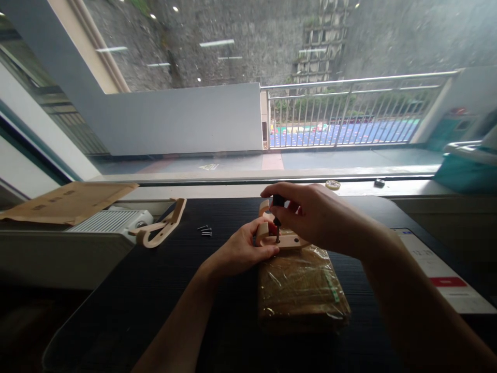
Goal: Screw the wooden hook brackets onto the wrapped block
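Note:
My right hand (310,215) is closed round the dark handle of a small screwdriver (277,203), held upright with its tip down on a curved wooden piece (288,240). My left hand (244,248) grips the left end of that wooden piece and steadies it. The piece rests on the far end of a flat package wrapped in clear plastic (301,287), which lies on a black ribbed surface (163,290).
A few loose screws (205,230) lie left of my hands. Another curved wooden piece (163,230) leans at the surface's left edge by a white unit (111,220). Cardboard (66,199) lies far left. A window sill and railing are beyond.

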Demonstrator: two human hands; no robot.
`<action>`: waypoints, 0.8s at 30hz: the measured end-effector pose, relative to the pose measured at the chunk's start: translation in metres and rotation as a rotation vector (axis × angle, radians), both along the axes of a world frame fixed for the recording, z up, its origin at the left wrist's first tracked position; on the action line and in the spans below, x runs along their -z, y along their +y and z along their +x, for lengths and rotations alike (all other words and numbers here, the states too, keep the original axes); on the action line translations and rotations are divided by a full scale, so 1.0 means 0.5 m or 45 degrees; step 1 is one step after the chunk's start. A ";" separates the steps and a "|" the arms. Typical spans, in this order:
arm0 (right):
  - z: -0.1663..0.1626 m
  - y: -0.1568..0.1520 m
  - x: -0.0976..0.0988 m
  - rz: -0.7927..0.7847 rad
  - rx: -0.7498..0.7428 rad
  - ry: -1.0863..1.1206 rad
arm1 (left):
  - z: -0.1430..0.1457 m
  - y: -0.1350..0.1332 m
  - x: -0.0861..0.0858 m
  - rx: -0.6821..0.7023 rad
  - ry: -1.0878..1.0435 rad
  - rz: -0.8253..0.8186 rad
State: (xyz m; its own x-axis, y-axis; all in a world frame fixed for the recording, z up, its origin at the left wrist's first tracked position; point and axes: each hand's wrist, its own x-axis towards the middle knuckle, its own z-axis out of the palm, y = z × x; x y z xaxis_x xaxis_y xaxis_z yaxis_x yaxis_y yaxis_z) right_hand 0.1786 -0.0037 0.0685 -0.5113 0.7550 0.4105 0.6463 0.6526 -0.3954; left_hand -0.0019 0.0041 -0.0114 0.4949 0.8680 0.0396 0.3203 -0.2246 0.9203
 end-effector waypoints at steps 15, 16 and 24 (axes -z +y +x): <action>0.006 0.031 0.018 0.065 0.144 0.044 | -0.001 0.002 0.002 0.017 0.016 0.003; 0.006 0.032 0.020 0.056 0.134 0.039 | -0.001 0.002 0.001 0.028 0.018 0.010; 0.012 0.038 0.023 0.001 0.068 0.006 | 0.009 -0.004 -0.002 0.025 -0.084 0.046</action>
State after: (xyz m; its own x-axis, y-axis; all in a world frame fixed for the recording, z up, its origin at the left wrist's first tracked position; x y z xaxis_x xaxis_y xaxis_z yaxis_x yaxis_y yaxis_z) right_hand 0.1848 0.0151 0.0570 -0.4685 0.7806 0.4137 0.6781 0.6179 -0.3980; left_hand 0.0024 0.0021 -0.0102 0.5072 0.8555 0.1040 0.2546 -0.2641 0.9303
